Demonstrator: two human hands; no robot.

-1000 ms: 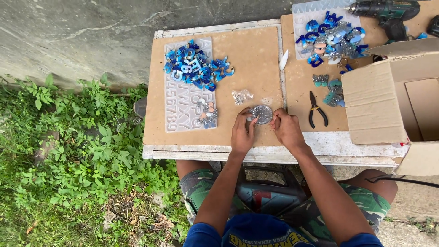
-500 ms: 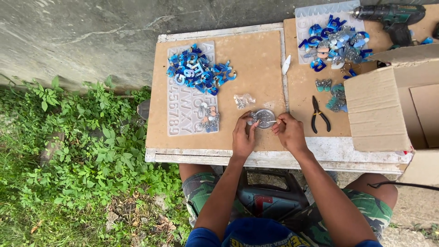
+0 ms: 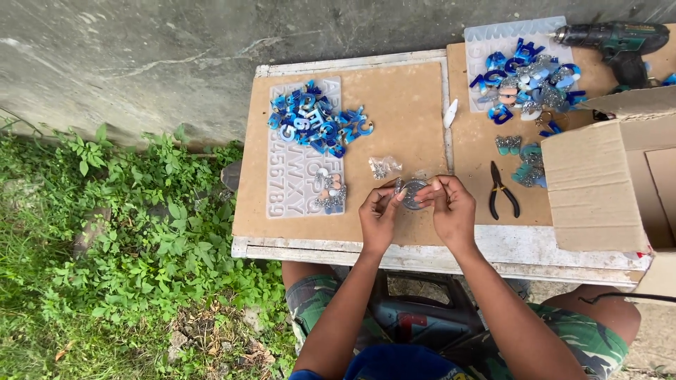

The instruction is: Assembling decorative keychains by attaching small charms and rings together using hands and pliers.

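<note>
Both hands meet over the front of a brown board table (image 3: 394,105). My left hand (image 3: 379,218) and my right hand (image 3: 451,211) together pinch a small round clear container (image 3: 413,193) with a grey inside, held just above the board. A small clear bag of silver bits (image 3: 384,167) lies just beyond my left hand. Farther left, a clear letter mould sheet (image 3: 289,183) carries a heap of blue resin letters (image 3: 317,121).
Black pliers (image 3: 503,193) lie right of my right hand. An open cardboard box (image 3: 605,183) stands at the right edge. A second pile of blue and silver letters (image 3: 524,77) and a dark cordless drill (image 3: 612,39) sit at the back right. Green weeds (image 3: 134,239) cover the ground at left.
The hands have stayed together on the round container at the table's front. The camera has shifted slightly, so the table sits a little further right in view.
</note>
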